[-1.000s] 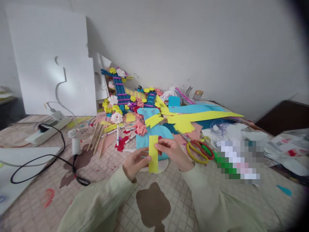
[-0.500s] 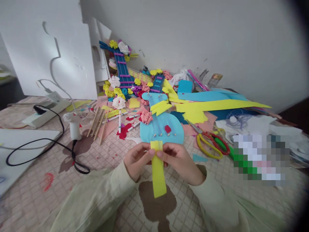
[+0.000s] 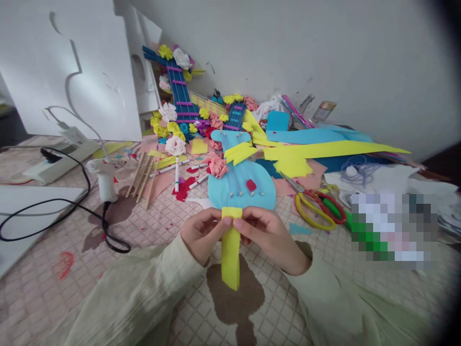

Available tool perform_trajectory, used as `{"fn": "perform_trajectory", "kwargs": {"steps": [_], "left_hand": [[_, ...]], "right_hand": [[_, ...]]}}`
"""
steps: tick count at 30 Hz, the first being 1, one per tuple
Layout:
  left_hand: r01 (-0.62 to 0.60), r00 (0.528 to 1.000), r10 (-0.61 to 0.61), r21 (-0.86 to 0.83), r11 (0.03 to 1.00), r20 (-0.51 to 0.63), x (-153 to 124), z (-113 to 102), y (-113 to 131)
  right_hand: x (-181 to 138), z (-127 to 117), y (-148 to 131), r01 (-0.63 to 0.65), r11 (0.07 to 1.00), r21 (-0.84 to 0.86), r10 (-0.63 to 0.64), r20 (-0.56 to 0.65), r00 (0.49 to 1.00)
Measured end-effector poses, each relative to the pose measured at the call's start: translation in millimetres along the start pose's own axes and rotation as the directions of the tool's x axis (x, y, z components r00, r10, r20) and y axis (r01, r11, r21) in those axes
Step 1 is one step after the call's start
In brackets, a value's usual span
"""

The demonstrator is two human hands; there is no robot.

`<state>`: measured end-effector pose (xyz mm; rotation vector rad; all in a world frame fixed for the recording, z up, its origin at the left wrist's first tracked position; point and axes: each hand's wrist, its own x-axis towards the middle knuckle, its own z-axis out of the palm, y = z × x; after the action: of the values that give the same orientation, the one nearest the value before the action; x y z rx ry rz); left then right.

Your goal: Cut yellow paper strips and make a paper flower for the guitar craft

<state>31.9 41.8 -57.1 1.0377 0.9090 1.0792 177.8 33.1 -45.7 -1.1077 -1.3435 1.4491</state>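
Observation:
A strip of yellow crepe paper [image 3: 230, 257] hangs between my hands, its top end folded over. My left hand [image 3: 203, 235] pinches the strip's left edge between thumb and fingers. On the right edge, my right hand [image 3: 268, 235] grips it the same way, the two thumbs nearly meeting. Just beyond the hands lies a light-blue guitar-shaped cutout [image 3: 237, 180] with strings, a red patch and a pink paper flower [image 3: 217, 167] at its left side. Short yellow paper pieces [image 3: 239, 153] rest across its neck.
Scissors [image 3: 313, 206] lie to the right, near a long yellow paper strip [image 3: 338, 151]. At the left stand a white glue gun [image 3: 106, 180] with a black cord and a power strip [image 3: 59, 163]. Thin wooden sticks [image 3: 142, 180], markers and paper flowers fill the back.
The folded top of the yellow strip now looks wider and flatter, and its lower end has swung slightly left. Both hands keep their hold. The view has shifted a little.

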Motion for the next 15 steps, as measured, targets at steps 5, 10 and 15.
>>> {"fn": "perform_trajectory", "kwargs": {"steps": [5,10,15], "left_hand": [[-0.015,1.0,0.017,0.067,0.998,-0.025,-0.8,0.4,1.6],[0.015,0.998,-0.008,0.103,0.995,-0.069,-4.6,4.5,7.5],[0.112,0.994,-0.112,0.049,0.992,-0.014,-5.7,5.1,10.5]], "right_hand": [[-0.2,-0.6,1.0,0.006,1.0,0.018,-0.006,-0.034,0.999],[-0.2,-1.8,4.2,0.022,1.0,-0.001,-0.022,-0.07,0.997],[1.8,-2.9,3.8,0.043,0.999,-0.029,-0.046,-0.118,0.992]]}}
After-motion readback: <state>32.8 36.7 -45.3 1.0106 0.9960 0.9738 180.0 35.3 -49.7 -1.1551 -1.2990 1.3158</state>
